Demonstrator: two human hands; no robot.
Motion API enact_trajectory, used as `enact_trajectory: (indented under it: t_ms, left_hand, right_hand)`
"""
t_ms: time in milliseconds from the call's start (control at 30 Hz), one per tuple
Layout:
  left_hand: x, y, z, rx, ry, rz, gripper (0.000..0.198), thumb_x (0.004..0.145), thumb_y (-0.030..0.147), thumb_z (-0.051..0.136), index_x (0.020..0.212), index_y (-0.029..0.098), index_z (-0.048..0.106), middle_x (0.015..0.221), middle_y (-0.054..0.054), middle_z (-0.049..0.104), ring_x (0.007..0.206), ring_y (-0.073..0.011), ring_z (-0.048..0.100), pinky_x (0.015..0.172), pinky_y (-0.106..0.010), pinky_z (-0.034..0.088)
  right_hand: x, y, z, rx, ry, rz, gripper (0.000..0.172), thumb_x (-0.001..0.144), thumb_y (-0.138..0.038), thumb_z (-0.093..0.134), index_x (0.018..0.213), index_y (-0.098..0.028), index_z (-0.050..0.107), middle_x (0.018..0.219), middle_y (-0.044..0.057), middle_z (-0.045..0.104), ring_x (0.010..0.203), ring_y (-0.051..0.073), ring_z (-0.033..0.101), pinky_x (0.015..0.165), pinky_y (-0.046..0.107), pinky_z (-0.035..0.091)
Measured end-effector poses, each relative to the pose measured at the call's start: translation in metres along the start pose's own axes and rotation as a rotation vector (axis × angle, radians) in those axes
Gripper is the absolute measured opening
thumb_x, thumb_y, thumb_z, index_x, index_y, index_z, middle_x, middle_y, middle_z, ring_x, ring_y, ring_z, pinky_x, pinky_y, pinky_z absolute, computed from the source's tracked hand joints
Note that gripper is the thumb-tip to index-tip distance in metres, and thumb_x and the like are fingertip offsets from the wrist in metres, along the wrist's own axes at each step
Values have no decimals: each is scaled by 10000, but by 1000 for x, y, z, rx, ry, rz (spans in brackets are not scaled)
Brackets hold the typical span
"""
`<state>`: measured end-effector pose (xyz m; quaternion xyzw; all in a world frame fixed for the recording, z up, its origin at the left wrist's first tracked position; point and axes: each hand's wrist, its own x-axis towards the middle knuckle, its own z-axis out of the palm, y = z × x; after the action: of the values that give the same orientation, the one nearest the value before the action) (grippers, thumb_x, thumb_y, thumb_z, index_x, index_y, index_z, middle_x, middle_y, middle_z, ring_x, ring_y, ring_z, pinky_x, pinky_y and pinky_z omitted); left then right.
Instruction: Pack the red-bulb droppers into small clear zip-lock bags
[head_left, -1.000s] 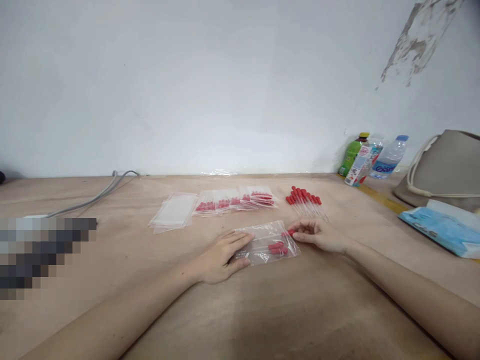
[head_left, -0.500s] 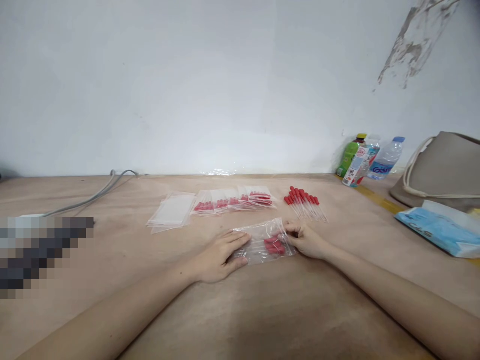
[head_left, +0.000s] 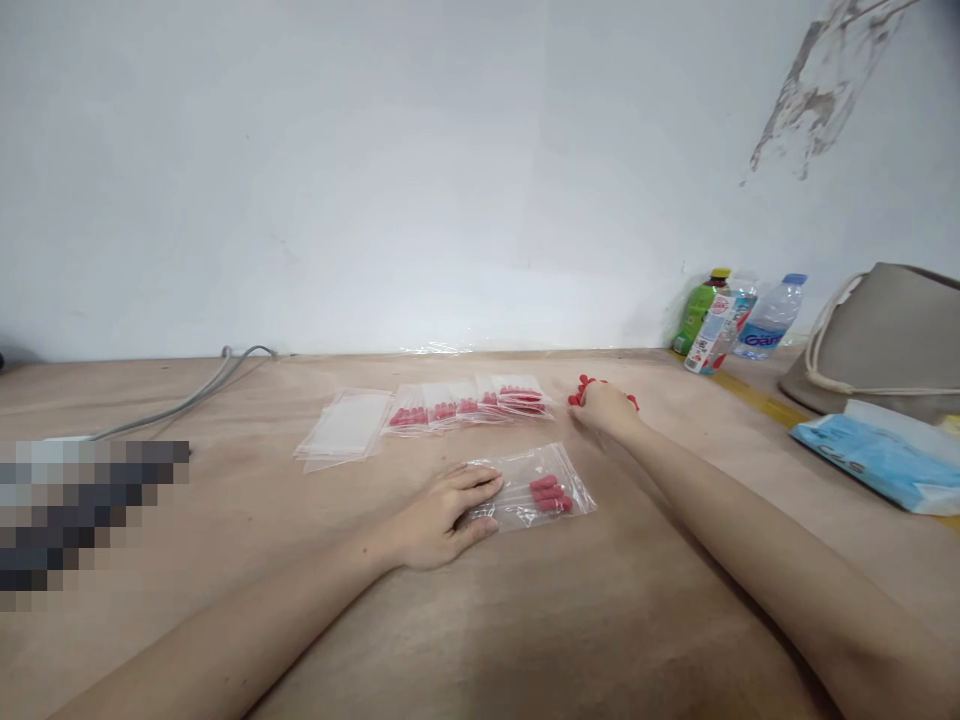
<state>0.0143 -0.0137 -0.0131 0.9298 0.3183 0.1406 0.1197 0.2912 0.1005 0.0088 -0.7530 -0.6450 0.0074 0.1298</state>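
Observation:
A clear zip bag (head_left: 517,490) lies flat in front of me, with several red-bulbed droppers (head_left: 551,495) inside, bulbs to the right. My left hand (head_left: 450,510) rests flat on the bag's left end, thumb and fingers apart. Farther off to the right, my right hand (head_left: 609,408) is over the pile of loose droppers, whose red bulbs (head_left: 583,384) show around it. Its fingers curl down into the pile; their tips, and whatever they grip, are hidden.
Beyond the left hand lie flat, unfilled bags (head_left: 349,425) and a row of bags with red-bulbed droppers (head_left: 465,400). At right stand bottles (head_left: 769,325), a grey bag (head_left: 892,330) and a blue tissue pack (head_left: 870,455). A cable (head_left: 202,390) runs along the left.
My right hand has let go of the bag's right end and moved away, up and right, to the loose droppers. My left hand stays on the bag.

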Motion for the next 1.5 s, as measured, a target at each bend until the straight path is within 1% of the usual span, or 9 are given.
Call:
enact_trajectory:
  t_ms: [167, 333, 500, 567, 700, 867, 1133, 1400, 1500]
  left_hand:
    - [1, 0, -1, 0, -8, 0, 494, 893, 401, 409, 1335, 186, 356, 1367, -83, 381, 1262, -222, 338, 1064, -411, 235]
    - [1, 1, -2, 14, -33, -23, 500, 895, 417, 395, 1338, 190, 350, 1374, -79, 370, 1266, -232, 328, 1065, -429, 223]
    - [0, 0, 0, 7, -12, 0, 492, 895, 410, 400, 1335, 197, 355, 1368, -80, 380, 1260, -229, 336, 1064, -423, 223]
    - [0, 0, 0, 4, -6, 9, 485, 896, 409, 399, 1333, 203, 359, 1365, -79, 384, 1257, -230, 340, 1059, -423, 232]
    - [1, 1, -1, -3, -11, 7, 483, 896, 400, 404, 1332, 198, 361, 1364, -80, 386, 1256, -235, 341, 1053, -429, 243]
    - [1, 3, -2, 3, -12, 4, 485, 891, 392, 413, 1327, 184, 370, 1358, -89, 392, 1252, -237, 347, 1051, -429, 249]
    - [-1, 6, -4, 9, -11, -14, 509, 895, 399, 403, 1350, 185, 323, 1355, -97, 395, 1246, -231, 359, 1057, -417, 238]
    - [-1, 5, -2, -3, 13, -5, 524, 885, 379, 427, 1355, 184, 301, 1347, -101, 402, 1238, -229, 365, 1047, -425, 258]
    - [-1, 5, -2, 4, 11, 0, 527, 885, 377, 428, 1358, 184, 297, 1347, -102, 402, 1242, -228, 359, 1053, -425, 245]
  right_hand:
    - [4, -16, 5, -49, -1, 90, 293, 757, -199, 505, 1006, -83, 606, 1013, 214, 604, 939, 282, 583, 709, 350, 443]
    - [-3, -22, 6, -33, 19, 111, 209, 772, -119, 452, 864, -58, 629, 936, 223, 622, 918, 301, 592, 706, 371, 436]
    - [-13, -13, -7, 60, 96, 10, 226, 832, -267, 423, 902, -102, 561, 923, 173, 629, 889, 247, 596, 706, 324, 429]
    - [-19, -3, -10, 218, 124, -80, 249, 850, -356, 389, 846, -149, 528, 873, 112, 637, 812, 190, 600, 672, 278, 429]
    - [-39, 18, -1, 870, 177, -220, 300, 787, -461, 461, 910, -192, 410, 713, 10, 579, 557, 120, 535, 525, 242, 420]
    - [-63, 25, 23, 1164, 230, -87, 524, 738, -483, 525, 1111, -220, 266, 626, -60, 483, 471, 108, 490, 471, 238, 419]
    - [-83, 7, 29, 1533, -146, 87, 295, 711, -332, 579, 919, -228, 397, 666, -25, 560, 569, 128, 593, 610, 293, 500]
    - [-85, 18, 18, 1259, -579, -202, 368, 579, -427, 714, 794, -146, 613, 700, 5, 639, 551, 76, 519, 538, 213, 408]
    - [-85, 16, 15, 1173, -636, -237, 386, 573, -479, 695, 759, -144, 651, 619, -13, 621, 444, 43, 423, 461, 200, 349]
